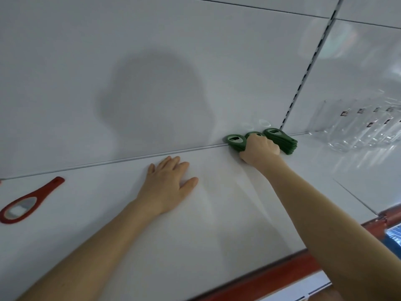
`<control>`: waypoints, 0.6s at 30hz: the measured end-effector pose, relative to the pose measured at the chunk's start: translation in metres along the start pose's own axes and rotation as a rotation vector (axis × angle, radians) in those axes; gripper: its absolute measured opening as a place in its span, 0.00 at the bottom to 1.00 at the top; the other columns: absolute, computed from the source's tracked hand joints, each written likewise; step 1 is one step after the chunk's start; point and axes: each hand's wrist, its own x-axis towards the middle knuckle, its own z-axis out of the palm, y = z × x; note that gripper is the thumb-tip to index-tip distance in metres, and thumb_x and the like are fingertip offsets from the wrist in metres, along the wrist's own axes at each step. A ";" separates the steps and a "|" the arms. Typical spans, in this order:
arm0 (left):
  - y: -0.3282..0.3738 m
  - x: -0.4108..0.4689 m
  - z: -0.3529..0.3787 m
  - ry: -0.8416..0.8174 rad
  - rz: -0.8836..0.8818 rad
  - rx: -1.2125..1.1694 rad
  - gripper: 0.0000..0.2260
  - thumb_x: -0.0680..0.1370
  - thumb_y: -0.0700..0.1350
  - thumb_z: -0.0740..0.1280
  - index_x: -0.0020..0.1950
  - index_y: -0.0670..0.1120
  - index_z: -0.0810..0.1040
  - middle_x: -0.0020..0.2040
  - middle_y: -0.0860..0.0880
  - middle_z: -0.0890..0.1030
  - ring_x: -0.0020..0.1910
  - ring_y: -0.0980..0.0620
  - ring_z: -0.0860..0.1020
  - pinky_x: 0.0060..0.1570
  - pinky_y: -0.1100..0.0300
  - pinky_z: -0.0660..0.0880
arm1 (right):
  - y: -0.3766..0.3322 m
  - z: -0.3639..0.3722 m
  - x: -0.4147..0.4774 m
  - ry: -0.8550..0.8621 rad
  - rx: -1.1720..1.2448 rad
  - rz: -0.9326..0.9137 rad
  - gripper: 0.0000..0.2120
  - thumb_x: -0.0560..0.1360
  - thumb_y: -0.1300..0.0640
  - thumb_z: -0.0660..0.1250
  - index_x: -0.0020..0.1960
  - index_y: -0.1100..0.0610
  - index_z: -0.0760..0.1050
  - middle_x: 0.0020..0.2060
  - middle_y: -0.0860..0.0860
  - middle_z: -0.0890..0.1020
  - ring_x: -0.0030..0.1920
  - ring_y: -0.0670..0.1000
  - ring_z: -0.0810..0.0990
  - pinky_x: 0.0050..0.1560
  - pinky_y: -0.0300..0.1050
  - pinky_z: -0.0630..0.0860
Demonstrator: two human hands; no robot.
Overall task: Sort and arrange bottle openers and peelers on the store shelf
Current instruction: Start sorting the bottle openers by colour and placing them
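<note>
Green plastic bottle openers, three stacks: far right of white shelf, against the back panel, likely grouped by colour. Right hand: fingers curled over middle stack, probably squaring it. Left hand: flat, empty, bracing. Red plastic bottle opener: near left, unsorted.

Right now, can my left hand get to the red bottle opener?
Probably yes. The left hand rests flat on the shelf, holding nothing, and only bare shelf lies between it and the red bottle opener.
</note>
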 end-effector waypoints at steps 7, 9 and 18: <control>-0.002 0.001 0.000 0.001 -0.004 -0.011 0.25 0.79 0.60 0.53 0.74 0.53 0.58 0.76 0.51 0.54 0.75 0.53 0.49 0.72 0.50 0.47 | 0.006 -0.001 -0.019 0.024 0.085 -0.049 0.16 0.75 0.47 0.63 0.40 0.59 0.65 0.39 0.53 0.74 0.42 0.56 0.72 0.40 0.44 0.66; -0.001 0.001 0.000 0.000 -0.006 -0.016 0.25 0.79 0.60 0.53 0.74 0.53 0.58 0.76 0.51 0.54 0.75 0.53 0.49 0.72 0.50 0.47 | 0.011 0.000 -0.029 0.089 0.152 -0.062 0.16 0.76 0.46 0.62 0.42 0.59 0.63 0.33 0.51 0.70 0.39 0.56 0.70 0.38 0.45 0.63; -0.001 0.002 0.000 0.013 -0.008 0.000 0.25 0.79 0.60 0.53 0.74 0.53 0.58 0.76 0.53 0.53 0.75 0.53 0.49 0.72 0.51 0.47 | 0.024 0.019 -0.022 0.314 0.171 -0.176 0.13 0.80 0.54 0.56 0.49 0.64 0.72 0.45 0.60 0.80 0.46 0.62 0.77 0.39 0.46 0.63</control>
